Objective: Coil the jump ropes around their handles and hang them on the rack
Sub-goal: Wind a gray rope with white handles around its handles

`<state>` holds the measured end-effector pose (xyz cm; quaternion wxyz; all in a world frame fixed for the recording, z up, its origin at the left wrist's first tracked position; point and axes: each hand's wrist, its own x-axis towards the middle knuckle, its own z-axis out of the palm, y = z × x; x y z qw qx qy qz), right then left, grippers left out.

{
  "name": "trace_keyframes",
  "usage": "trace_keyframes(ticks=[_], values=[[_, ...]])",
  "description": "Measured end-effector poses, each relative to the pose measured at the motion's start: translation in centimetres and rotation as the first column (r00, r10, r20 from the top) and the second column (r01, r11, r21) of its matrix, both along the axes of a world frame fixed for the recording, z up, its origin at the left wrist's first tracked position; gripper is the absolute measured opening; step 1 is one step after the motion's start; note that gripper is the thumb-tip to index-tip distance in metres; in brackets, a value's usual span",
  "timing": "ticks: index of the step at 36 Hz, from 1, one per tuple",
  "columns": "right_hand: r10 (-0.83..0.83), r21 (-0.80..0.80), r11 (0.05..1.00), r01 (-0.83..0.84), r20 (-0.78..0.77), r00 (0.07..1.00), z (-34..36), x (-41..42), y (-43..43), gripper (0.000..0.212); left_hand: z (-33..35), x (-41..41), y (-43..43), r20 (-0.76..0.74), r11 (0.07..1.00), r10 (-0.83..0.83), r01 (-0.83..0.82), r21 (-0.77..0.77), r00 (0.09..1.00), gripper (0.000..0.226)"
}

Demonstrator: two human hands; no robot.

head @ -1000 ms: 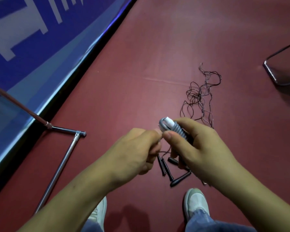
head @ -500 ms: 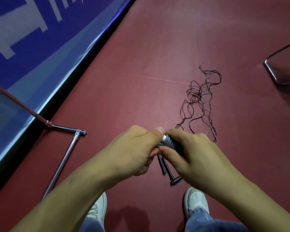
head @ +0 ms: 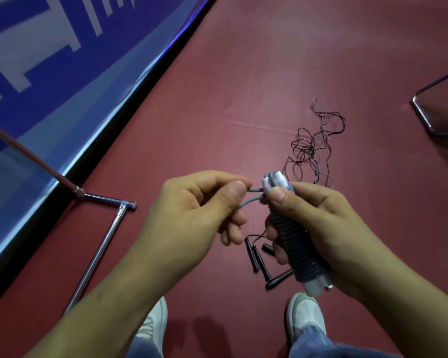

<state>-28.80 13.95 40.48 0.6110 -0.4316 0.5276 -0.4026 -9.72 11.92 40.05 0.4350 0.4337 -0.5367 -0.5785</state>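
Note:
My right hand (head: 326, 228) grips a grey jump rope (head: 294, 236) wound in tight coils around its pale handles, held upright and tilted. My left hand (head: 192, 213) pinches the rope's short loose end (head: 254, 196) just left of the bundle's top. On the red floor below lie several black handles (head: 256, 257) of other ropes, whose thin dark cords (head: 312, 148) sit tangled farther away. The metal rack's base (head: 101, 244) is at the left.
A blue and white banner wall (head: 49, 73) runs along the left edge of the floor. A dark metal frame (head: 429, 117) lies at the far right. My two white shoes (head: 305, 316) are at the bottom.
My hands have drawn apart. The right hand tipped the coiled bundle up so its full length shows, and the left hand pulled the loose end out to the left.

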Motion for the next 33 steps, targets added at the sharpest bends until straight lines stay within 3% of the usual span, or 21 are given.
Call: trace_keyframes(ticks=[6, 10, 15, 22, 28, 33], values=[[-0.035, -0.042, 0.999, 0.032, -0.066, 0.997, -0.4, 0.0, 0.0, 0.022, 0.0, -0.5, 0.5, -0.003, 0.996, -0.087, 0.087, -0.011, 0.996, 0.027], [-0.030, -0.123, 0.992, 0.007, -0.183, 0.983, -0.5, 0.1, 0.1, 0.018, 0.1, -0.7, 0.3, -0.030, 0.997, -0.074, 0.074, -0.012, 0.997, 0.020], [-0.019, -0.158, 0.987, -0.020, -0.240, 0.971, -0.6, -0.1, 0.2, 0.029, 0.2, -1.0, 0.5, -0.104, 0.995, -0.093, 0.097, 0.027, 0.990, 0.016], [0.053, -0.175, 0.978, -0.113, -0.317, 0.947, -0.2, -0.3, 0.2, 0.014, -0.3, -0.8, 0.3, -0.096, 0.996, -0.091, 0.093, 0.015, 0.991, 0.012], [-0.029, -0.194, 0.981, -0.017, -0.229, 0.973, -0.2, 0.0, 0.1, 0.011, -0.7, -2.0, 0.4, 0.005, 0.992, 0.080, -0.079, -0.101, 0.997, 0.019], [-0.009, -0.129, 0.992, -0.001, -0.076, 0.997, -0.2, 0.4, 0.3, 0.014, -0.1, -2.8, 0.7, -0.110, 0.976, 0.190, -0.200, -0.084, 0.976, 0.041]])
